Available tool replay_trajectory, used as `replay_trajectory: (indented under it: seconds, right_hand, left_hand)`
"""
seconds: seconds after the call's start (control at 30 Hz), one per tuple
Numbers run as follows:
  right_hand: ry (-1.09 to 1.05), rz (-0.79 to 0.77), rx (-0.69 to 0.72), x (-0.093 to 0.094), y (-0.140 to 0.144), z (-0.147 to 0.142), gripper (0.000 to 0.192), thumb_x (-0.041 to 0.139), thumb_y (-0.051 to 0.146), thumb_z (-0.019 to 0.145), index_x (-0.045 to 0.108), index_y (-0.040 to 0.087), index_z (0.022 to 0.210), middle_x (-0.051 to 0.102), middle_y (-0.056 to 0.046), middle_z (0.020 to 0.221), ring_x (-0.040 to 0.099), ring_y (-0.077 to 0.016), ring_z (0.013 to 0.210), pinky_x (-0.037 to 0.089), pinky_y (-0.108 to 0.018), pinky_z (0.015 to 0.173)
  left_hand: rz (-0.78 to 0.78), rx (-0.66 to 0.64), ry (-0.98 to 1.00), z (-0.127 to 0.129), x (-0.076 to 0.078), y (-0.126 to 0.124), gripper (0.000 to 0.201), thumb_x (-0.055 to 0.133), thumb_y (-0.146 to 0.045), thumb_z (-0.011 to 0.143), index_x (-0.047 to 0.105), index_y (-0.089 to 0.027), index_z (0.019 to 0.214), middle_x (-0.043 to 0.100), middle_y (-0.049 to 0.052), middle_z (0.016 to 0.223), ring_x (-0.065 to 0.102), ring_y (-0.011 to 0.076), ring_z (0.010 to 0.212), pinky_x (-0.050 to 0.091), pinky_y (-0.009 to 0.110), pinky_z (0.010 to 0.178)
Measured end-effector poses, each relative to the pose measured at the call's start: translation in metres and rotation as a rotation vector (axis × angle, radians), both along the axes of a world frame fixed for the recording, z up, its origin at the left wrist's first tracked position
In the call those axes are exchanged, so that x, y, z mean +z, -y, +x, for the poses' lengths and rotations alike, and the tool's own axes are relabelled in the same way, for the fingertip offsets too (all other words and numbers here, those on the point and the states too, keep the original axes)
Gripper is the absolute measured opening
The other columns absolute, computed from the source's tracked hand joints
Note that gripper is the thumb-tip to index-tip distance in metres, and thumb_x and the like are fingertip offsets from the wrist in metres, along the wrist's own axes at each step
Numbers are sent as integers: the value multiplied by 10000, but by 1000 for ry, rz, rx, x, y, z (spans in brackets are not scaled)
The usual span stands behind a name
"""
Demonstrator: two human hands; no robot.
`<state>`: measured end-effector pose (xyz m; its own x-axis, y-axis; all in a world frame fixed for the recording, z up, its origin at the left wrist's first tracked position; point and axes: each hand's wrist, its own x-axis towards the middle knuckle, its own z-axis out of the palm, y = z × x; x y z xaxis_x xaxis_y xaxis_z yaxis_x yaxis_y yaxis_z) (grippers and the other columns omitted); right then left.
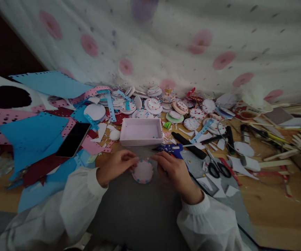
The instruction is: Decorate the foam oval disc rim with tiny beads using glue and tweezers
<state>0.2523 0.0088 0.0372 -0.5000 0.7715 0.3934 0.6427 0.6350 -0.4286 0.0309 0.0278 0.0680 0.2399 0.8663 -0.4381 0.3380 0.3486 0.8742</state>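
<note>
Head view: both hands are working a round pink disc [143,171] on the grey table [140,209].
Progress: beads are ringing the disc's rim; many finished discs [153,104] are piling behind the white tray [140,131].
Left hand [115,165]: fingers are pinching the disc's left edge.
Right hand [175,170]: fingers are closing on its right edge, beside the blue glue gun [171,149].

Both arms in white sleeves reach up from the frame's bottom to its centre. Left hand [115,165] and right hand [175,172] lie knuckles up, fingertips curled inward, nearly meeting.
</note>
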Motion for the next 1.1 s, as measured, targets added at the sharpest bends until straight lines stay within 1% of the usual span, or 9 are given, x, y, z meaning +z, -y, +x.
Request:
replay_trajectory:
  seconds: [0.13, 0.2, 0.3, 0.4, 0.47, 0.67, 0.77, 0.9, 1.1]
  right_hand:
    - [6, 16, -99, 6, 0, 0, 232, 468, 134, 875, 618, 204, 1038, 690, -66, 945, 661, -171, 820, 463, -260, 643]
    - [35, -19, -57, 9, 1, -1, 164, 495, 212, 894, 636, 209, 979, 686, -61, 887, 652, -171, 791, 452, -264, 639]
    - [62, -54, 40, 13, 4, -6, 161, 520, 307, 904, 651, 213, 915, 672, -55, 815, 632, -171, 767, 424, -268, 628]
    - [65, -77, 114, 14, 8, -10, 168, 518, 272, 905, 652, 211, 826, 647, -36, 731, 605, -153, 706, 381, -266, 596]
    - [72, -84, 141, 13, 9, -11, 187, 509, 235, 903, 641, 205, 774, 627, -26, 693, 590, -146, 680, 357, -270, 583]
    - [111, -42, 154, 11, 11, -14, 230, 478, 199, 907, 606, 191, 716, 579, -15, 663, 534, -133, 621, 303, -280, 552]
    - [100, -44, 163, 11, 11, -15, 231, 482, 189, 899, 600, 193, 700, 574, -8, 654, 521, -125, 601, 280, -282, 539]
    - [69, -109, 161, 11, 11, -14, 226, 496, 194, 890, 618, 195, 700, 580, -3, 641, 530, -118, 591, 280, -272, 532]
    - [68, -160, 111, 11, 14, -15, 228, 508, 187, 885, 639, 197, 698, 613, 0, 634, 564, -112, 585, 261, -266, 514]
  left_hand:
    - [-95, -42, 41, 0, 4, 2, 212, 698, -294, 723, 607, -138, 834, 683, 27, 716, 637, 147, 658, 499, 256, 612]
    - [-62, -103, 48, -3, 10, 3, 196, 690, -293, 726, 605, -143, 818, 678, 24, 717, 642, 155, 681, 503, 263, 623]
    - [-10, -234, 53, -7, 19, 6, 207, 677, -305, 743, 594, -154, 858, 672, 12, 720, 637, 149, 673, 498, 263, 622]
    - [6, -305, 47, -9, 19, 9, 218, 675, -308, 752, 579, -163, 884, 676, 3, 719, 630, 137, 664, 486, 252, 619]
    - [-9, -304, 62, -10, 15, 10, 247, 675, -324, 760, 574, -161, 917, 683, 5, 714, 625, 132, 648, 483, 253, 620]
    - [-199, -290, 182, -13, 3, 15, 351, 668, -413, 778, 620, -130, 981, 719, 58, 822, 641, 138, 658, 493, 284, 651]
    - [-218, -278, 194, -15, 4, 18, 351, 684, -408, 770, 637, -131, 980, 724, 70, 864, 643, 139, 685, 472, 266, 628]
    - [-224, -246, 201, -14, 4, 20, 327, 692, -410, 760, 630, -136, 928, 720, 59, 828, 626, 128, 657, 419, 235, 558]
    - [-249, -163, 247, -10, -4, 25, 320, 721, -394, 732, 652, -129, 897, 716, 50, 793, 609, 116, 627, 395, 229, 548]
